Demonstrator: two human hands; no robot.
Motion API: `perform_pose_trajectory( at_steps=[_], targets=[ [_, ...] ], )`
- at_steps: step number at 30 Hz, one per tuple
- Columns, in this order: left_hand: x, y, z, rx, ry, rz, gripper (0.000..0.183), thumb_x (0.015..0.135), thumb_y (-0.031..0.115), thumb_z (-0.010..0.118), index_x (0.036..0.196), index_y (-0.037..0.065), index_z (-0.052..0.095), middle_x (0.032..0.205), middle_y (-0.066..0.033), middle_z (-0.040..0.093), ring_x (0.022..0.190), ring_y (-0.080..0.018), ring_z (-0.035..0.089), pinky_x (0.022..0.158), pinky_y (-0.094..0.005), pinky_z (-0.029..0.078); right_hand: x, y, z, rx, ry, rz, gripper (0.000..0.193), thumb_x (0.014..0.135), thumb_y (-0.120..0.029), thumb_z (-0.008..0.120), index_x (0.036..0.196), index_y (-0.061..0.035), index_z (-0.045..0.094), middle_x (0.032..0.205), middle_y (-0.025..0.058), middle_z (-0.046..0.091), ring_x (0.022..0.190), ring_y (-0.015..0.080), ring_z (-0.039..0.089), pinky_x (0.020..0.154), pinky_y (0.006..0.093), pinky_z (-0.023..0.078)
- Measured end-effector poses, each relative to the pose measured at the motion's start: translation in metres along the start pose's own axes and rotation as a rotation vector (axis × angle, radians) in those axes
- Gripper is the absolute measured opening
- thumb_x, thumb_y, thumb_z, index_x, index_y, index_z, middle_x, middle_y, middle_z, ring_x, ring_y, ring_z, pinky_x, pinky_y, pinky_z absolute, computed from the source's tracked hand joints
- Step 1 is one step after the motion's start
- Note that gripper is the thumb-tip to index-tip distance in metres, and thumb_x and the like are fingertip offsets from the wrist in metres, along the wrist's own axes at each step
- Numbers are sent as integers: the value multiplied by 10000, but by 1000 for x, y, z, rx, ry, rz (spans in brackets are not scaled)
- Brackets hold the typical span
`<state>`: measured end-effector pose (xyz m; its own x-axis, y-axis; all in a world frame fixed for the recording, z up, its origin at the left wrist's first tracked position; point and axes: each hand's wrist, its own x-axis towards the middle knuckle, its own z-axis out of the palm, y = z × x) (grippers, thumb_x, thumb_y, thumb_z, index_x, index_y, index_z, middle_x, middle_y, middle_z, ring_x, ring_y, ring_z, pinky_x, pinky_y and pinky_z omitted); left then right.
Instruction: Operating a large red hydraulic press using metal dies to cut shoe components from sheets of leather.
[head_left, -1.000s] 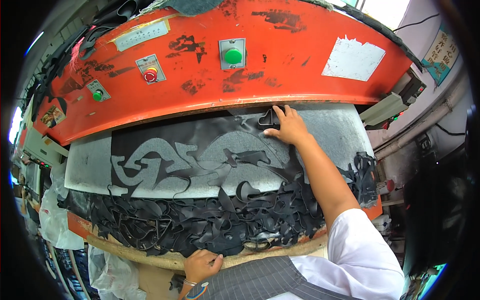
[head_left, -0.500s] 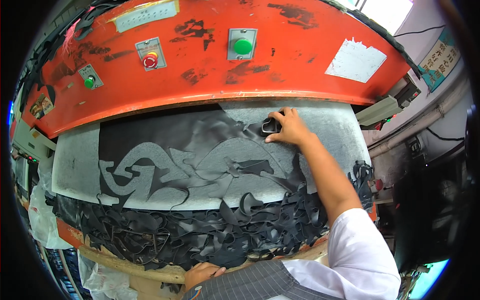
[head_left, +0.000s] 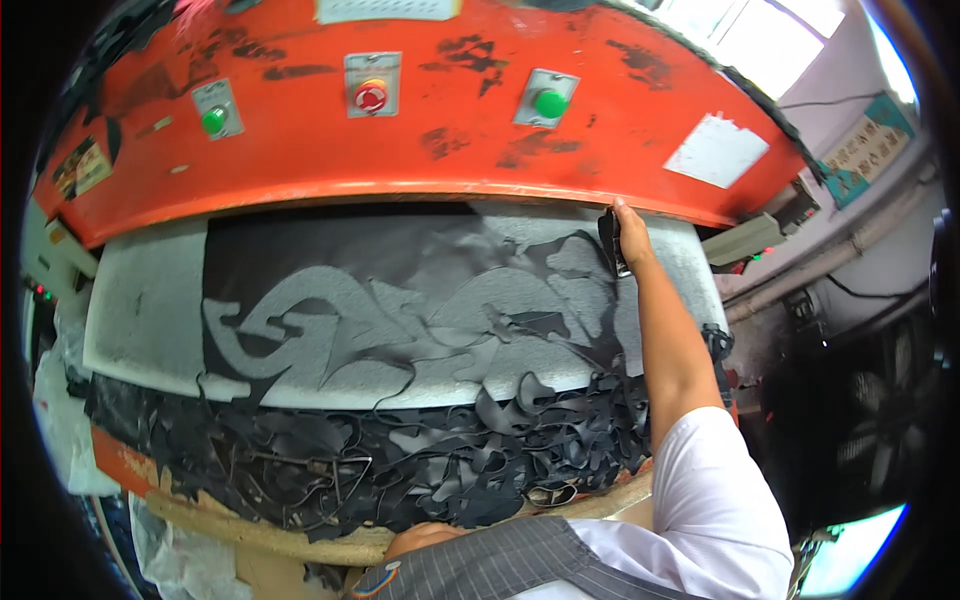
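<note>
At the back right of the grey work board, my right hand (head_left: 633, 238) grips a cutting die (head_left: 611, 240), a small dark metal frame tilted on edge. It hangs close under the lip of the red press beam (head_left: 480, 160). To its left spreads a black leather-like sheet (head_left: 330, 240), with large curved shapes cut out of it so the grey board (head_left: 140, 300) shows through. My left hand (head_left: 425, 537) is low at the front, by the wooden rail (head_left: 260, 535). The apron covers part of it, and its fingers are hidden.
Tangled black offcuts (head_left: 420, 450) pile along the front edge, with metal frames (head_left: 350, 478) lying among them. The beam carries a red stop button (head_left: 370, 97) and green buttons (head_left: 550, 103). A clear plastic bag (head_left: 70, 420) hangs at left; a dark fan (head_left: 870, 420) stands right.
My right hand has carried the cutting die rightward off the sheet and turned it on edge. A strip of the sheet's right part now lies shifted. The whole view has shifted a little too.
</note>
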<state>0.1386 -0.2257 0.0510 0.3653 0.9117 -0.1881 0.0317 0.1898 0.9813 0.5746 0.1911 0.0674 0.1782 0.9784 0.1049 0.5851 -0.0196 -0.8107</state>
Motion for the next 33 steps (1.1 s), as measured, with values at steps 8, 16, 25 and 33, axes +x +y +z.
perform_pose_trajectory(
  at_steps=[8, 16, 25, 33],
  targets=[
    [3, 9, -52, -101, -155, -68, 263, 840, 238, 708, 1011, 40, 730, 970, -96, 718, 945, -191, 676, 844, -306, 521, -182, -46, -4, 155, -202, -275, 569, 744, -519, 714, 1082, -69, 633, 1119, 72, 584, 1037, 203, 548, 914, 343, 430],
    [42, 74, -204, 450, 474, 92, 212, 898, 176, 620, 924, -22, 691, 881, -112, 696, 818, -203, 652, 771, -304, 497, -349, -146, 138, -302, -869, -921, 616, 689, -596, 698, 1126, -169, 614, 1297, 226, 457, 1124, 413, 464, 868, 516, 433],
    [93, -9, -305, 1258, 755, 26, 504, 828, 303, 679, 1275, 108, 553, 1335, -172, 470, 1242, -373, 409, 1022, -485, 327, -285, -165, 113, -127, -1035, -370, 716, 802, -449, 723, 1344, -44, 489, 1346, 207, 509, 1239, 356, 497, 1042, 407, 403],
    [85, -13, -310, 1264, 807, 242, 268, 797, 174, 698, 1021, 52, 614, 1012, -140, 578, 961, -359, 520, 839, -450, 428, -148, -45, 72, -849, -8, 347, 742, 856, -603, 562, 1448, -194, 380, 1405, 204, 399, 1297, 399, 386, 1008, 536, 380]
  ],
)
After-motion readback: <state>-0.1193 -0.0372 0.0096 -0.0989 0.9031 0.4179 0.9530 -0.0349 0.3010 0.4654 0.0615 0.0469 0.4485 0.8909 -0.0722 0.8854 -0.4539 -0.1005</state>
